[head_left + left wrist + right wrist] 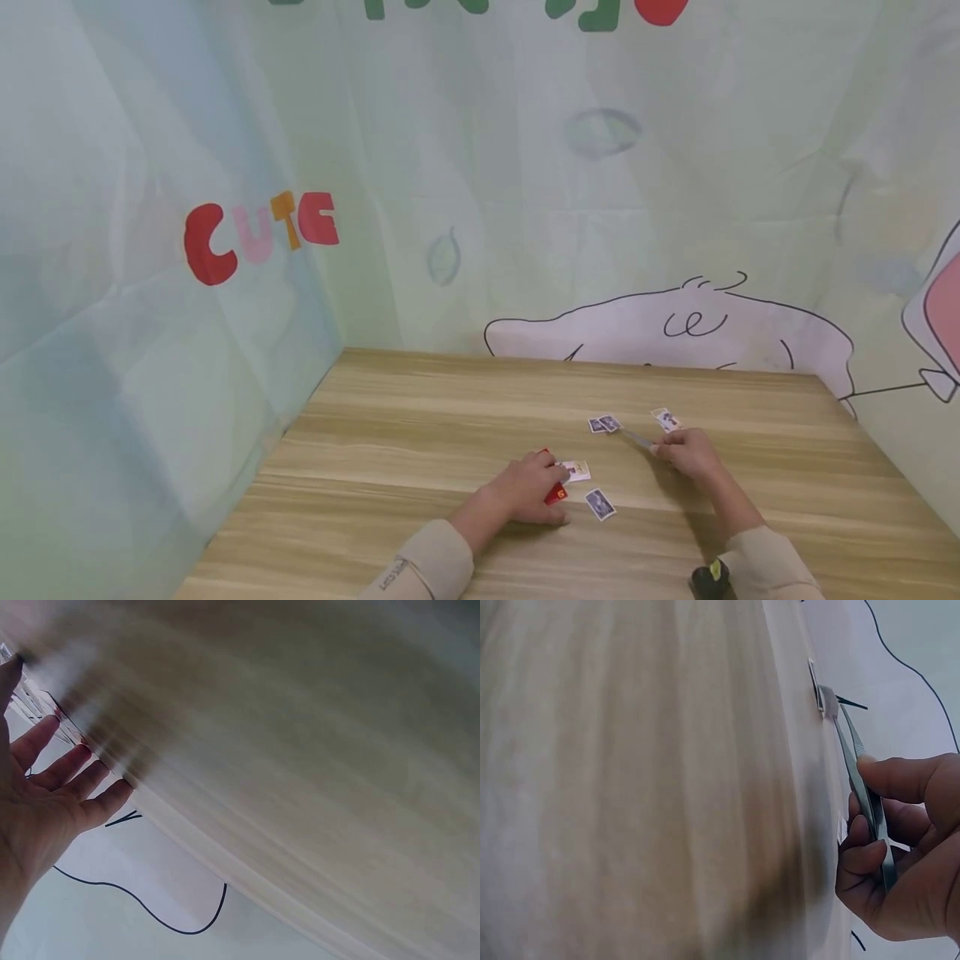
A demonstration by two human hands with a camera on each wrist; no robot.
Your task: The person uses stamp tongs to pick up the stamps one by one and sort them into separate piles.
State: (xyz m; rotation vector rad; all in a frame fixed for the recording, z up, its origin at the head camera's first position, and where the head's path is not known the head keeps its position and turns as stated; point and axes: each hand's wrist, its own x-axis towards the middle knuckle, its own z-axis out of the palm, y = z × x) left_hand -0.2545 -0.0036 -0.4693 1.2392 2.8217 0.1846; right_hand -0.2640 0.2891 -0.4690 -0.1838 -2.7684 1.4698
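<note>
My right hand [693,454] pinches metal tweezers [861,776] between thumb and fingers. At the tweezers' tips is a small dark-pictured card [611,423], slightly overlapping another dark card [596,426]; the right wrist view shows it lifted at an angle between the tips. With fingers spread, my left hand [525,487] rests over a red card or packet [556,494], partly hidden under the fingers. Beside those fingertips lies a pale card [577,472]. Nearer to me is a tilted dark card [600,504]. Another pale card [664,418] lies just beyond my right hand.
The wood-grain table [390,433] reaches back to a printed cloth wall [465,167] with cartoon drawings. A second cloth side [112,333] borders the left edge. Near the right sleeve sits a dark object with a yellow part [708,579].
</note>
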